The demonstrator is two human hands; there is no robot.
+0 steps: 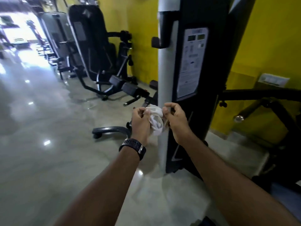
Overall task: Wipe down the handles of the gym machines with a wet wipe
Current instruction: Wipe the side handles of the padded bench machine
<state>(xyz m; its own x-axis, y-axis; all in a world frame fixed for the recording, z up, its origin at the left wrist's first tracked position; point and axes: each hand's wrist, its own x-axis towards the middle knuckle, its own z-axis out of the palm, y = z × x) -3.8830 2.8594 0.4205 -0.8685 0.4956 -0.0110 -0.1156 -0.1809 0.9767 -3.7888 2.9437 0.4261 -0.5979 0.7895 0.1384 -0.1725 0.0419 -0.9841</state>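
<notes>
Together our two hands hold a crumpled white wet wipe (155,122) out in front of us. Our left hand (140,123), with a black strapped wristwatch (133,147) below it, curls its fingers round the wipe's left side. Our right hand (176,122) pinches the wipe's right edge between thumb and bent fingers. The wipe hangs bunched between them, in front of the lower part of a tall silver metal post (163,70). We cannot tell whether it touches the post.

Just beside the post stands the machine's black upright housing (216,54), which carries a pale instruction label (192,62). To the right, well apart from the wipe, a black bar handle with a chrome end cap (238,118) juts out before the yellow wall (268,46). To the left, more black gym machines (92,46) line the glossy grey floor (40,128).
</notes>
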